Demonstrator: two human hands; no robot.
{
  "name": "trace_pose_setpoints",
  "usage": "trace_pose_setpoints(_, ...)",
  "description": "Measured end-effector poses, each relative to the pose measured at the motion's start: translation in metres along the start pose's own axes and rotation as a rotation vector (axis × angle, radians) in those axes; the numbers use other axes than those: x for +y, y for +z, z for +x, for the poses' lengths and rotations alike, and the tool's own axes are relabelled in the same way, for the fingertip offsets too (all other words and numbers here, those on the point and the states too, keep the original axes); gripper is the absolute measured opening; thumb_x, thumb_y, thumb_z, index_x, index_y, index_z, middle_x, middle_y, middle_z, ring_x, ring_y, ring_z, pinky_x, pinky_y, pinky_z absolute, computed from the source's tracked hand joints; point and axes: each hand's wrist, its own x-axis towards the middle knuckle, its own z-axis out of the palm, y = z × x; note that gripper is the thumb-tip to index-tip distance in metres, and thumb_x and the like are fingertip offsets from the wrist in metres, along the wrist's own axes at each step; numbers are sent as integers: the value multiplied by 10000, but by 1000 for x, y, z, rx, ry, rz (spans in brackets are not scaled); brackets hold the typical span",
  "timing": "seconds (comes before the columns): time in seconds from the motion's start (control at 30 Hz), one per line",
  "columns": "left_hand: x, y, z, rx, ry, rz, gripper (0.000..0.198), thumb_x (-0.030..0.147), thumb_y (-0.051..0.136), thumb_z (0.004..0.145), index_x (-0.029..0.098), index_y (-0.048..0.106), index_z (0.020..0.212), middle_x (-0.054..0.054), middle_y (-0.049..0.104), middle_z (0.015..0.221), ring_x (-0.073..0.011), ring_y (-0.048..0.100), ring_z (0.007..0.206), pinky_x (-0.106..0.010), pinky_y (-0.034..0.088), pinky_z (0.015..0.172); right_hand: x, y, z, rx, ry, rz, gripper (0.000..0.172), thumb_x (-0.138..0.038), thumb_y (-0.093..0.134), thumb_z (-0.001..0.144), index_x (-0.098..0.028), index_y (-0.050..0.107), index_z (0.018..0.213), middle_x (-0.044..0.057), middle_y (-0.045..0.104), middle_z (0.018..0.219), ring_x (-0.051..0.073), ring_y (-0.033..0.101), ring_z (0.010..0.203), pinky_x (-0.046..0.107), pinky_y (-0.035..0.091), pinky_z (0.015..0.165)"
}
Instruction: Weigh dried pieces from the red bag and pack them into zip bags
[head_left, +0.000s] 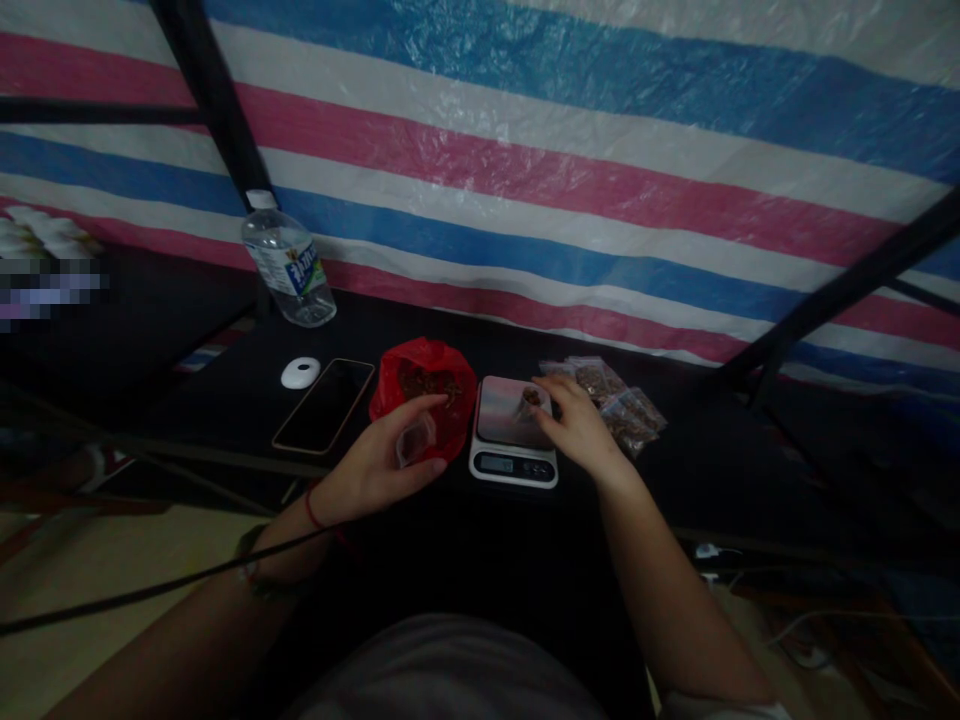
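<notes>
My left hand curves around a small clear plastic piece, perhaps a little bag or cup, at the near edge of a red plastic bag. Small brownish pieces lie inside that open bag; they are too small to name. To its right stands a white digital scale with a metal plate. Over the plate, my right hand has thumb and fingers at a small clear cup with brown bits in it. Clear bags of small brown pieces lie just beyond that hand.
On the black table a phone and a white oval case lie to the left. Behind them stands a clear plastic bottle. A striped plastic sheet hangs behind. A dark cord crosses my left forearm.
</notes>
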Motion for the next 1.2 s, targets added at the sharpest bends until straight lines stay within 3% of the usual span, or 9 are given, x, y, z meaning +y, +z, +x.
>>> trace_pose_setpoints(0.23,10,11,17,1,87,-54,577,336,642,771,168,452,1289,-20,595,860,-149,583,751,-280,500,712,11,18,2,-73,13,-6,365,-208,561,818,-161,608,1177,108,619,1148,235,553,1099,400,431,984)
trace_pose_setpoints(0.43,20,21,39,1,152,-63,511,320,625,796,160,474,1257,-20,603,866,-150,597,762,-284,502,719,13,23,1,-34,23,31,416,-177,571,788,-168,585,1203,113,610,1188,245,545,1125,422,419,1008)
trace_pose_setpoints(0.53,18,28,47,29,173,-45,526,302,632,785,161,468,1264,-23,607,874,-155,603,770,-293,506,732,4,16,2,48,23,64,460,-193,590,781,-183,559,1239,116,576,1239,260,510,1174,446,399,1024)
trace_pose_setpoints(0.63,12,38,48,32,181,-12,546,293,647,766,157,461,1261,-30,617,891,-159,610,777,-298,512,739,-22,3,0,110,70,182,362,-215,570,812,-205,590,1173,101,603,1166,241,571,1058,407,481,905)
trace_pose_setpoints(0.73,6,46,42,62,176,65,566,262,651,745,156,451,1263,-46,632,943,-172,624,816,-317,519,773,-59,-8,-5,15,100,409,207,-242,536,860,-209,628,1042,65,647,1024,185,620,876,319,515,768)
trace_pose_setpoints(0.9,2,54,27,98,257,255,599,202,604,740,150,415,1305,-118,601,1169,-234,599,1045,-387,496,901,-104,-14,-16,-216,21,517,186,-213,517,894,-221,674,995,36,669,1032,162,608,985,307,456,911)
trace_pose_setpoints(1.0,8,57,20,94,318,382,585,212,577,766,139,406,1321,-141,588,1207,-260,579,1089,-422,480,927,-112,-17,-20,-211,53,457,197,-196,511,895,-213,688,979,46,676,1013,167,610,974,312,448,906)
trace_pose_setpoints(1.1,17,59,14,72,334,455,593,197,569,767,144,408,1336,-134,610,1148,-270,588,1057,-439,481,909,-113,-18,-24,-282,76,386,203,-162,504,883,-188,704,857,35,691,849,156,630,817,280,468,775)
trace_pose_setpoints(1.2,22,56,12,-16,343,368,706,267,667,718,179,396,1363,-124,605,1161,-286,575,1076,-459,462,932,-109,-21,-26,-347,99,353,199,-94,538,819,-171,708,750,22,692,729,145,628,690,258,463,683)
